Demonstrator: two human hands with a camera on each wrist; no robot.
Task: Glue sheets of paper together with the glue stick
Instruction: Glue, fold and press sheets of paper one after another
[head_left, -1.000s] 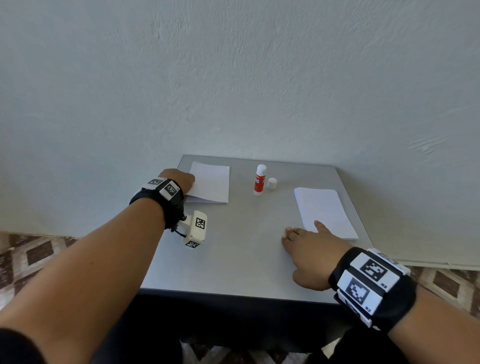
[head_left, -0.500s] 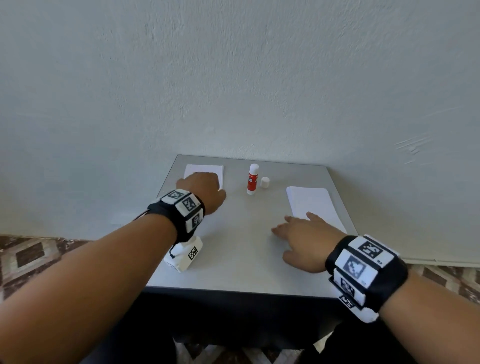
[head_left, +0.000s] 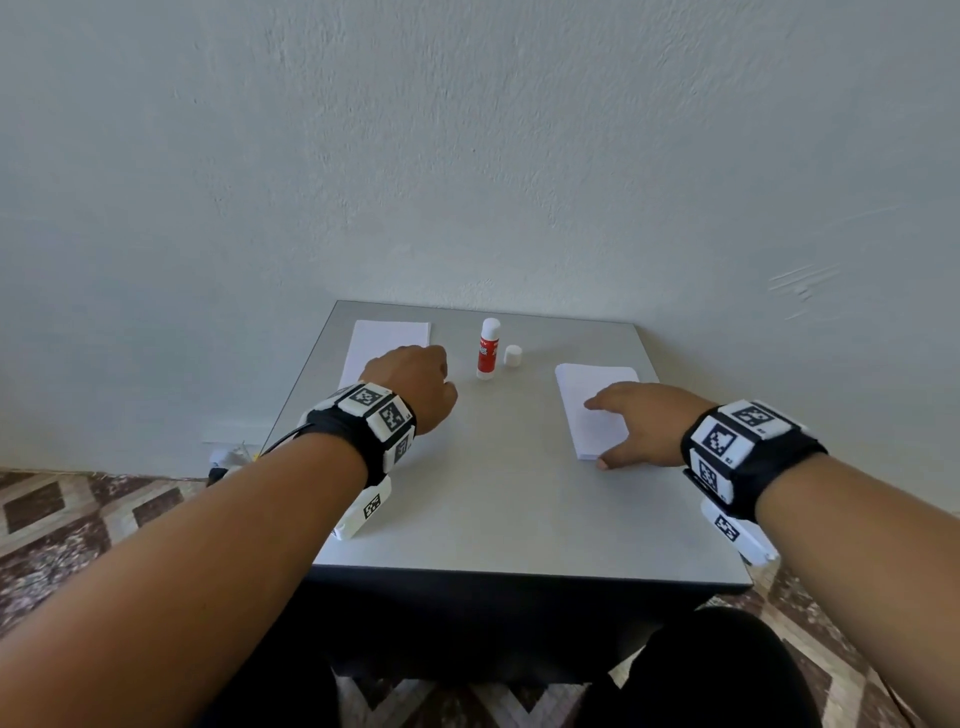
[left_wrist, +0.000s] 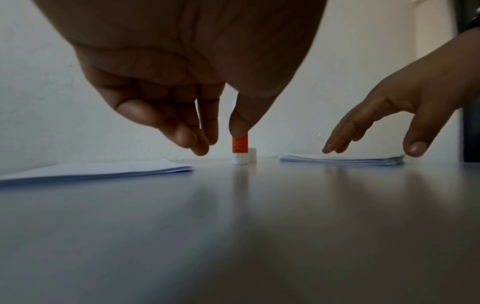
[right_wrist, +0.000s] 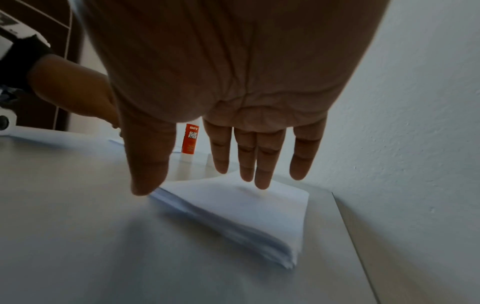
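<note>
A red-and-white glue stick (head_left: 488, 356) (left_wrist: 239, 148) (right_wrist: 189, 142) stands upright and uncapped at the back middle of the grey table (head_left: 493, 493). Its white cap (head_left: 512, 357) (left_wrist: 252, 155) stands just right of it. One white paper stack (head_left: 387, 343) (left_wrist: 103, 169) lies at the back left, another (head_left: 597, 410) (left_wrist: 337, 159) (right_wrist: 233, 209) at the right. My left hand (head_left: 426, 374) (left_wrist: 221, 139) hangs just left of the glue stick, fingers loosely curled, holding nothing. My right hand (head_left: 639, 431) (left_wrist: 374, 148) (right_wrist: 202, 185) is spread over the right stack, fingers straight, thumb at its near-left corner.
A pale plaster wall (head_left: 467, 156) rises directly behind the table's far edge. Patterned floor tiles (head_left: 78, 519) show to the left and right. My dark-clad knees (head_left: 717, 670) sit below the table's near edge. The wrist bands carry white marker blocks.
My left hand has left the left paper's near edge and moved right toward the glue stick. My right hand has moved from the bare table forward onto the right paper stack.
</note>
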